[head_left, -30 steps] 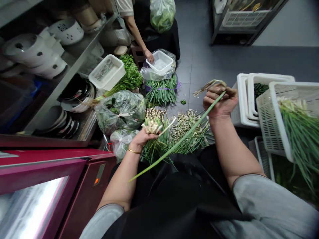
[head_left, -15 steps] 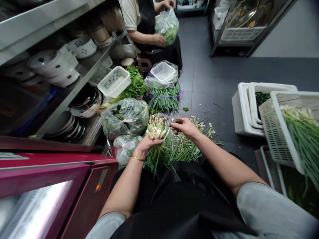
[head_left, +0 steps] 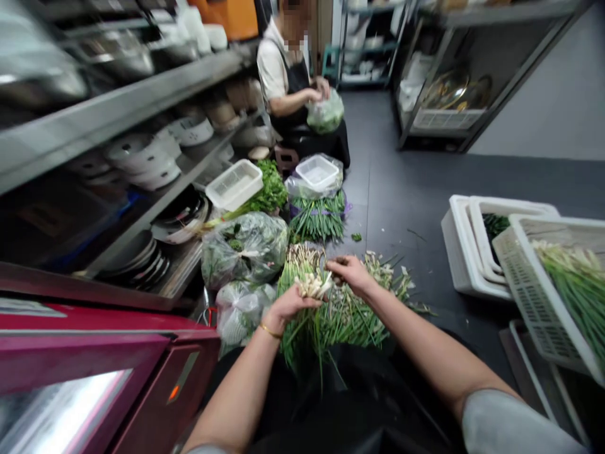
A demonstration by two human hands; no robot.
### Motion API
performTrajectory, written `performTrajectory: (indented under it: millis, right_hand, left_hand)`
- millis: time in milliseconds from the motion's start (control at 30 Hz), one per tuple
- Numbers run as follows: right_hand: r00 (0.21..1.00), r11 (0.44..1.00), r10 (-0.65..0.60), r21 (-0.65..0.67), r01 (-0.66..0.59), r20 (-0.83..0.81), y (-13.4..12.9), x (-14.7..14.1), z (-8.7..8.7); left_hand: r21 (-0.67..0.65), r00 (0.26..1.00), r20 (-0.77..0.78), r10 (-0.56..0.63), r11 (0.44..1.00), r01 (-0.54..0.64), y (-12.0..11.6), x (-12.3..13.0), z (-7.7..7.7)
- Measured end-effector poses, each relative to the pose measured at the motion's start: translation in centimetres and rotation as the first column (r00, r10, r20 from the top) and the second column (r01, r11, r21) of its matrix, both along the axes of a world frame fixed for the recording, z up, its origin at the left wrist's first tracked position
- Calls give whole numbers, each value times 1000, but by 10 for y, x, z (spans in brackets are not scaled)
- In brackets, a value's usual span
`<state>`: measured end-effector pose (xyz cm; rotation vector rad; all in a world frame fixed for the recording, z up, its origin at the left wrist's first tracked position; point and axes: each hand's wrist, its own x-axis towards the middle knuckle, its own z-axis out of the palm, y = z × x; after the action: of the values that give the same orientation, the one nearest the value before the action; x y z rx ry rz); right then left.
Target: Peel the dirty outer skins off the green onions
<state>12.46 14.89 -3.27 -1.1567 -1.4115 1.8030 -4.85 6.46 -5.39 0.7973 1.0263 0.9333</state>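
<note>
My left hand [head_left: 292,302] is wrapped round a bunch of green onions [head_left: 314,287], white ends up and green leaves hanging below. Just to the right, my right hand [head_left: 348,272] has its thumb and fingers pinched together near the white ends; what they hold, if anything, is too small to make out. Under and beyond my left hand lie more green onions [head_left: 302,257] with brown roots. A loose heap of stalks and trimmings [head_left: 373,315] spreads on the floor beneath my right forearm.
Bagged greens [head_left: 243,249] lie at the left, beside a metal shelf [head_left: 189,161] with dishes. A white basket [head_left: 529,277] of green onions stands at the right. Ahead, tied leafy stalks [head_left: 317,217] sit under a white tray [head_left: 317,173]. A seated person [head_left: 288,94] handles a bag.
The view has tilted up, so the scene sits lower and more of the person shows. That person's hands are now together at the bag's top. My left hand still holds the bunch.
</note>
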Motion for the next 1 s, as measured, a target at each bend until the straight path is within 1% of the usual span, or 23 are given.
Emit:
performTrajectory:
  millis: [67, 100, 133, 200, 233, 267, 333, 367, 400, 433, 467, 500, 533, 567, 600, 633, 667, 700, 733, 767, 833, 900, 1000]
  right_hand:
    - [992, 980, 74, 174, -91, 102, -10, -5, -5]
    - [986, 948, 65, 300, -109, 152, -13, -6, -6]
    - [979, 897, 49, 421, -131, 200, -16, -6, -6]
    - [963, 788, -37, 600, -137, 268, -16, 0, -1]
    - [954, 759, -87, 640, -124, 287, -14, 6, 3]
    - [946, 752, -144, 653, -86, 291, -8, 13, 7]
    - [931, 791, -252, 611, 40, 264, 9, 30, 13]
    - [929, 826, -268, 557, 85, 254, 19, 39, 13]
    - [933, 872, -245, 480, 94, 263, 31, 46, 10]
    - [934, 920, -191, 386, 64, 302, 42, 53, 2]
    - [919, 958, -101, 286, -13, 380, 53, 58, -9]
    - [871, 976, -19, 200, -92, 491, 62, 61, -24]
    - [765, 977, 50, 129, -172, 642, 70, 62, -43]
    - [650, 965, 93, 93, -247, 754, 76, 61, -62]
    - [583, 961, 122, 51, -270, 803, 81, 59, -82]
    - [530, 956, 148, 17, -294, 835, 85, 54, -102]
    - [512, 952, 170, -7, -305, 842, 89, 48, -119]
    - [513, 951, 192, -30, -308, 837, 93, 40, -135]
    - [515, 947, 213, -47, -316, 830, 98, 30, -150]
    - [520, 944, 229, -59, -324, 823, 104, 18, -163]
    - [524, 942, 243, -70, -328, 816, 118, -10, -190]
    - [516, 944, 238, -72, -321, 823, 133, -43, -218]
    - [496, 952, 226, -81, -296, 839, 151, -92, -259]
  left_hand:
    - [12, 997, 62, 43, 999, -44, 1, 6, -2]
    - [14, 995, 82, 53, 998, -55, 1, 9, -3]
    - [15, 995, 92, 50, 999, -51, 1, 12, -4]
    - [26, 997, 80, -8, 1000, 6, -2, 17, -3]
    - [39, 997, 64, -49, 998, 47, -4, 18, -1]
    - [54, 995, 46, -85, 995, 82, -8, 17, 2]
    - [79, 994, 18, -109, 991, 107, -16, 8, 13]
    - [95, 997, 18, -76, 993, 74, -21, 0, 20]
    - [112, 999, 31, -25, 993, 21, -25, -12, 26]
    - [141, 995, 62, 78, 986, -86, -28, -25, 32]
    - [199, 976, 112, 187, 958, -206, -31, -39, 37]
    - [242, 950, 169, 264, 923, -299, -33, -53, 39]
    - [243, 923, 211, 323, 897, -369, -34, -66, 39]
    - [220, 896, 203, 394, 874, -434, -35, -76, 37]
    - [174, 891, 144, 430, 876, -450, -36, -83, 35]
    - [126, 905, 94, 415, 897, -425, -38, -87, 32]
    - [78, 932, 61, 357, 929, -361, -40, -88, 30]
    - [36, 961, 60, 270, 961, -273, -42, -88, 28]
    - [6, 976, 81, 201, 979, -202, -44, -86, 26]
    - [-24, 979, 103, 175, 985, -173, -44, -84, 25]
    - [-105, 968, 99, 230, 970, -219, -41, -81, 21]
    - [-202, 955, 41, 295, 938, -281, -33, -81, 16]
    - [-303, 957, -9, 291, 911, -280, -23, -84, 11]
